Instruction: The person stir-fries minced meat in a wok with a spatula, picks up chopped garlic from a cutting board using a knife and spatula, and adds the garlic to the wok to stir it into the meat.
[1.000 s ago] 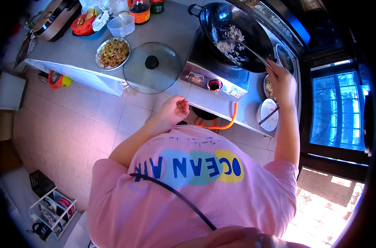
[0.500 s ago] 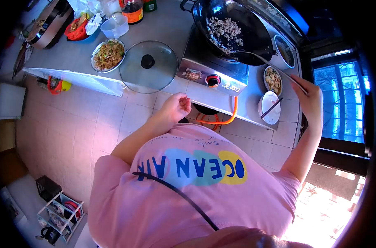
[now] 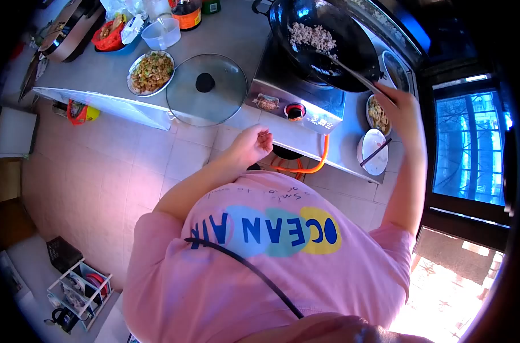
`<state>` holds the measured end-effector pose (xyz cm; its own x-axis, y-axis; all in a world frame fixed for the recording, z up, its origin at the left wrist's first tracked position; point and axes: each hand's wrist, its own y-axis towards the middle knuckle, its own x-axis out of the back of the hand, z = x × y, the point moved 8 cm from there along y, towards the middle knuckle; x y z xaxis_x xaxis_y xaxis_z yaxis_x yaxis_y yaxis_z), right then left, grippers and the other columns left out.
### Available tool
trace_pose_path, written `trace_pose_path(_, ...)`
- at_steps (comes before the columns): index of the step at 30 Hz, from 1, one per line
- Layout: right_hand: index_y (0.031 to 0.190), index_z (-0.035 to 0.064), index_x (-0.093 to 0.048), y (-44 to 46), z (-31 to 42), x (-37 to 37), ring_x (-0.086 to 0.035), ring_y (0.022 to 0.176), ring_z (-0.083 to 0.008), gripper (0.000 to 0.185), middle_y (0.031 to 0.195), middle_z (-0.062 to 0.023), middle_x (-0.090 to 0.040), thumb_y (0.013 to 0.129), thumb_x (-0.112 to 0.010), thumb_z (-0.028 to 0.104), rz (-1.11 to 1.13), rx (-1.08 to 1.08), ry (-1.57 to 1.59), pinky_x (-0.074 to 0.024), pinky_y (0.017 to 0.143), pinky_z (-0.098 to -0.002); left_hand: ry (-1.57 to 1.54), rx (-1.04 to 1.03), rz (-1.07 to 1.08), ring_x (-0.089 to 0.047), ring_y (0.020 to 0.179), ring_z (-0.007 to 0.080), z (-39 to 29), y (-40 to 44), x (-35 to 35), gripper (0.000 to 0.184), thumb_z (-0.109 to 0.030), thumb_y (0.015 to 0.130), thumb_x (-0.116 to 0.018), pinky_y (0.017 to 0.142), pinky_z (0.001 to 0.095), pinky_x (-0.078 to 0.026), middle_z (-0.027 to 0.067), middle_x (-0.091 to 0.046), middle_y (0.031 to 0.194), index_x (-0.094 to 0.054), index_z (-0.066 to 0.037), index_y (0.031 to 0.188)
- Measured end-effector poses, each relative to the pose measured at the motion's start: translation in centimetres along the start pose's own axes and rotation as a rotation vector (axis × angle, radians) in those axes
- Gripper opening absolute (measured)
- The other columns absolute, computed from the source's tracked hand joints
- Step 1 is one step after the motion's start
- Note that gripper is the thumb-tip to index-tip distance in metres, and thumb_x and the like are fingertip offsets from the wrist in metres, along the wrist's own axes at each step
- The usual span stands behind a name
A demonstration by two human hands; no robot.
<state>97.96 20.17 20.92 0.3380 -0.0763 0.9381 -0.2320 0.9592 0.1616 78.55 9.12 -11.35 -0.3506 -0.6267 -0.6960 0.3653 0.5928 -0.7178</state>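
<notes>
My right hand [image 3: 394, 100] is closed round the handle of a metal spatula [image 3: 357, 76], whose far end reaches into the black wok [image 3: 351, 48]. Crumbly pale minced food [image 3: 312, 38] lies in the wok, at the spatula's tip. The wok sits on a steel gas stove [image 3: 314, 117] with a red-ringed knob. My left hand [image 3: 255, 144] hangs in front of the counter edge with its fingers curled in and nothing visible in them. It is nearest to the stove front and the glass lid [image 3: 207, 90].
A plate of cooked food [image 3: 151, 73] stands left of the lid, with a plastic tub [image 3: 161, 34] and red basket [image 3: 109, 35] behind. Right of the stove are a food dish [image 3: 379, 113] and a white bowl [image 3: 372, 152] with chopsticks. An orange hose [image 3: 311, 169] hangs below.
My right hand has swung forward and left from beside the bowls, pushing the spatula further into the wok. The minced food is gathered toward the far side. My left hand has barely moved.
</notes>
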Motion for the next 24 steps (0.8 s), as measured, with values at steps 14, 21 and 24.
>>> trace_pose_path(14, 0.104, 0.0122, -0.065, 1.7, -2.7, 1.3, -0.061, 0.081, -0.0327, 0.025, 0.087, -0.0161, -0.064, 0.084, -0.057, 0.025, -0.137, 0.169, -0.428, -0.0489, 0.068, -0.0407, 0.126, 0.147, 0.016, -0.056, 0.076, 0.0198, 3.7, 6.2, -3.8, 0.025, -0.021, 0.084, -0.064, 0.065, 0.0291, -0.051, 0.0105, -0.053, 0.084, -0.051, 0.0, 0.088)
trace_pose_path(21, 0.102, 0.0149, -0.066, 2.4, -3.2, 4.8, -0.062, 0.077, -0.031, 0.022, 0.085, -0.0132, -0.063, 0.083, -0.059, 0.02, -0.168, 0.233, -0.444, -0.0488, 0.064, -0.0381, 0.055, 0.122, 0.064, -0.058, 0.072, 0.017, 3.7, 7.7, -4.6, 0.02, -0.019, 0.087, -0.06, 0.063, 0.0295, -0.049, 0.006, -0.055, 0.077, -0.055, 0.0, 0.086)
trace_pose_path(24, 0.102, 0.0141, -0.066, 1.6, -3.3, 5.0, -0.062, 0.076, -0.0296, 0.021, 0.085, -0.0129, -0.063, 0.082, -0.059, 0.019, -0.069, 0.238, -0.433, -0.0492, 0.064, -0.0378, 0.045, 0.113, 0.08, -0.058, 0.072, 0.0164, 3.6, 8.3, -4.8, 0.019, -0.018, 0.086, -0.061, 0.063, 0.029, -0.049, 0.0064, -0.056, 0.078, -0.056, 0.001, 0.089)
